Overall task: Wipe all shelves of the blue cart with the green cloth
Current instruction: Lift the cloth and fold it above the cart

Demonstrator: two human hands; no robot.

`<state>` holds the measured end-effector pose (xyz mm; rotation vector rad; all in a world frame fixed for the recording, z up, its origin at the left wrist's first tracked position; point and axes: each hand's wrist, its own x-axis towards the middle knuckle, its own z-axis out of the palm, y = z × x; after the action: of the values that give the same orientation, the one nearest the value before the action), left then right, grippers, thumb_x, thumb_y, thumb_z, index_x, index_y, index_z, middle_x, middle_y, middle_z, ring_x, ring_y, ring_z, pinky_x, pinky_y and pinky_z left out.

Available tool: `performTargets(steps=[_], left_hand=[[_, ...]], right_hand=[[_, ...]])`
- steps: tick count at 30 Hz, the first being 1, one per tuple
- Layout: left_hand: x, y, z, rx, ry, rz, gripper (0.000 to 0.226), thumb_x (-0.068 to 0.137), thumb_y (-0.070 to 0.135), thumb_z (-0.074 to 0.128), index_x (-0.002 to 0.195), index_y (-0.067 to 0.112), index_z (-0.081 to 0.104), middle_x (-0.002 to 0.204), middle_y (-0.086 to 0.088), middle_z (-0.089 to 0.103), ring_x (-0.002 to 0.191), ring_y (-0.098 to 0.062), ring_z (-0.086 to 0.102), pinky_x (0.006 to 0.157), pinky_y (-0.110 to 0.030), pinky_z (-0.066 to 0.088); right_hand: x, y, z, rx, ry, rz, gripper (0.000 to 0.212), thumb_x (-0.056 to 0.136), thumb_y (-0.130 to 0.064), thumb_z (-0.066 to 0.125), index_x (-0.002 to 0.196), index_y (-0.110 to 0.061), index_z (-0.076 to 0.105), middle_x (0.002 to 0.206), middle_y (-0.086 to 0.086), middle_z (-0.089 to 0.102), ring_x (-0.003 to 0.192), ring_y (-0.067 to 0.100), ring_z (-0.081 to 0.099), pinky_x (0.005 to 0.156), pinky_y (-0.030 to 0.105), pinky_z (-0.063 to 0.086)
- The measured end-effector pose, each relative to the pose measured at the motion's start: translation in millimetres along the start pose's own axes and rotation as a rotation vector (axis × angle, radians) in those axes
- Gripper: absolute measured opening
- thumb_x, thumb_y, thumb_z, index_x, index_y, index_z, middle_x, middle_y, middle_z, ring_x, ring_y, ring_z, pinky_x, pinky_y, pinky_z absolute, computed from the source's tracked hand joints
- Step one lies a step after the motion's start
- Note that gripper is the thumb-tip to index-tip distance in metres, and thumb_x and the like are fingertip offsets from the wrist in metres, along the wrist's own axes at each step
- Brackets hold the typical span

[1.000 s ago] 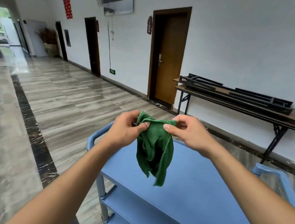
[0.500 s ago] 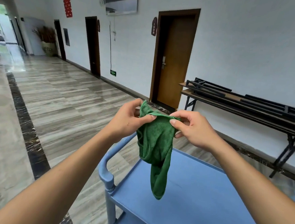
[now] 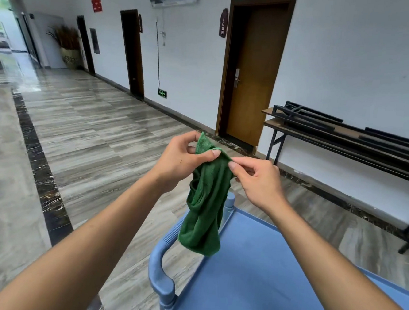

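The green cloth (image 3: 205,204) hangs in folds in front of me, above the left end of the blue cart (image 3: 257,276). My left hand (image 3: 182,161) pinches its top edge between thumb and fingers. My right hand (image 3: 255,178) pinches the same top edge just to the right. The cloth's lower end dangles over the cart's top shelf near the curved blue handle (image 3: 163,264), and I cannot tell if it touches. Only the cart's top shelf shows; the lower shelves are out of view.
I stand in a hallway with a striped grey floor (image 3: 96,146). Stacked folding tables (image 3: 351,139) line the white wall at the right. A brown door (image 3: 256,71) is behind the cloth. A potted plant (image 3: 69,46) stands at the far end.
Both hands have lifted the cloth higher and it hangs longer. The view has swung up and left, so the cart sits lower right and its lower shelves have left the view.
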<state>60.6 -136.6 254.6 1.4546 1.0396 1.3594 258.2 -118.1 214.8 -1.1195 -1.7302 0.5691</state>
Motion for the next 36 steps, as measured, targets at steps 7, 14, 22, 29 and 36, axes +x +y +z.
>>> performTargets(steps=[7,14,22,29,36], left_hand=[[55,-25,-33,-0.023,0.195,-0.052,0.016,0.089,0.013,0.07,0.087,0.01,0.054,0.078,-0.019,0.073,0.062,-0.026,0.071,0.058,-0.036,0.057],[97,-60,-27,-0.019,0.323,-0.101,0.017,0.091,0.016,0.068,0.086,0.012,0.052,0.08,-0.014,0.071,0.068,-0.02,0.07,0.065,-0.036,0.058],[121,-87,-29,-0.102,0.258,-0.216,0.016,0.094,0.014,0.062,0.083,0.015,0.05,0.074,-0.004,0.063,0.062,-0.015,0.062,0.057,-0.028,0.05],[122,-105,-40,-0.144,0.154,-0.215,0.016,0.088,0.02,0.066,0.081,0.018,0.053,0.077,-0.005,0.059,0.064,-0.018,0.054,0.06,-0.031,0.04],[98,-120,-70,0.01,0.275,-0.245,0.016,0.09,0.021,0.067,0.085,0.017,0.052,0.07,-0.007,0.064,0.056,-0.017,0.059,0.049,-0.023,0.043]], right_hand=[[42,72,17,0.189,-0.086,0.167,0.02,0.098,-0.006,0.063,0.099,-0.018,0.079,0.09,-0.002,0.08,0.085,0.014,0.077,0.082,0.036,0.064],[77,147,40,0.196,-0.444,0.276,0.016,0.096,-0.002,0.063,0.096,-0.009,0.077,0.093,0.014,0.078,0.092,0.029,0.074,0.079,0.032,0.062],[105,195,74,-0.287,-0.776,0.19,0.063,0.094,-0.024,0.069,0.152,-0.033,0.045,0.137,-0.009,0.059,0.123,0.014,0.06,0.104,0.032,0.047],[125,203,117,-0.051,-0.87,0.203,0.023,0.095,-0.013,0.07,0.116,-0.019,0.076,0.117,0.001,0.076,0.118,0.02,0.067,0.107,0.047,0.048],[158,200,96,-0.245,-0.817,0.196,0.011,0.087,-0.011,0.077,0.09,-0.02,0.082,0.078,-0.005,0.077,0.067,0.0,0.064,0.073,0.023,0.053]])
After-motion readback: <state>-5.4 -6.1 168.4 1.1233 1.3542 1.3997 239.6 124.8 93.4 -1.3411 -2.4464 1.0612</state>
